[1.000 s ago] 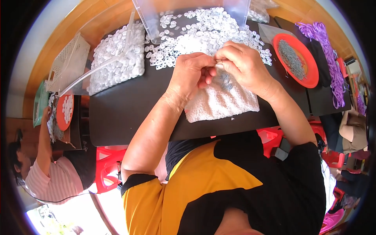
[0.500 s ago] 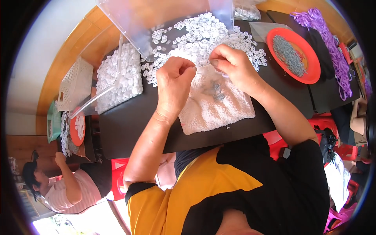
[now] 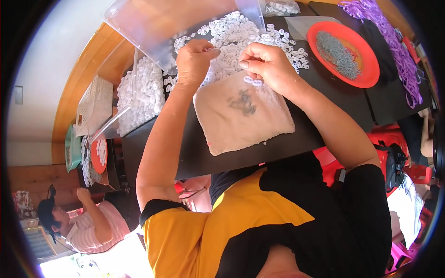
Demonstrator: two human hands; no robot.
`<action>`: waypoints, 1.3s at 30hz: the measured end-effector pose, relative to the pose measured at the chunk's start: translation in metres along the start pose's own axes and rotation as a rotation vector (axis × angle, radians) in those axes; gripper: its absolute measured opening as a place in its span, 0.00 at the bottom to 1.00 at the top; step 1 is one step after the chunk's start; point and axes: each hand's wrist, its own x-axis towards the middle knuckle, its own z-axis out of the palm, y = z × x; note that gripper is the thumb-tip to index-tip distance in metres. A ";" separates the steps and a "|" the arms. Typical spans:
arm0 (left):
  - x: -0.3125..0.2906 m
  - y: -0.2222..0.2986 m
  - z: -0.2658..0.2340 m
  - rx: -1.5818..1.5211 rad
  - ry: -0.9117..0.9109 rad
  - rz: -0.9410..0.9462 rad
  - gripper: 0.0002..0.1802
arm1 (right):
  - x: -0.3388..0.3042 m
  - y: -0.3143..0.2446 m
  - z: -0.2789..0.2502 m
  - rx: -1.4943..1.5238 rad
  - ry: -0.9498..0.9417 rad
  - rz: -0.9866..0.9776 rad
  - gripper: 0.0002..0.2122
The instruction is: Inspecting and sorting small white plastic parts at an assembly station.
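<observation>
My left hand [image 3: 194,62] is raised over the near edge of a pile of small white oval plastic pieces [image 3: 232,30], fingertips pinched together. What it pinches is too small to make out. To its right, my right hand [image 3: 269,65] is closed, thumb against the forefinger. A few white oval pieces [image 3: 252,81] show under its curled fingers, above the cloth. Below both hands lies a beige cloth [image 3: 250,132] on the dark table. Near its middle sits a small heap of thin grey metal pieces [image 3: 242,103].
A clear plastic bin [image 3: 139,23] lies tipped behind the pile. Another clear container [image 3: 139,97] full of white pieces stands left. At right are a red plate [image 3: 371,69] of grey pieces and purple ribbons [image 3: 394,51]. A co-worker [image 3: 99,222] sits at far left.
My left hand has moved up and away over the pile. My right hand has shifted slightly left, its white pieces now showing below. The cloth looks flatter. The view has shifted somewhat.
</observation>
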 end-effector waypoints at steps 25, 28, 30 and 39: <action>-0.104 0.009 -0.018 -0.012 -0.010 0.150 0.08 | -0.008 0.000 0.005 -0.719 -0.118 -0.284 0.03; -0.101 0.009 -0.008 0.261 -0.019 0.271 0.07 | -0.009 0.002 0.009 -0.771 -0.093 -0.362 0.03; -0.099 0.015 -0.010 0.231 -0.058 0.176 0.06 | -0.010 -0.005 0.006 -0.721 -0.090 -0.309 0.03; -0.104 0.053 -0.013 -0.739 -0.024 -0.265 0.05 | -0.013 -0.007 0.012 -0.214 -0.013 -0.204 0.02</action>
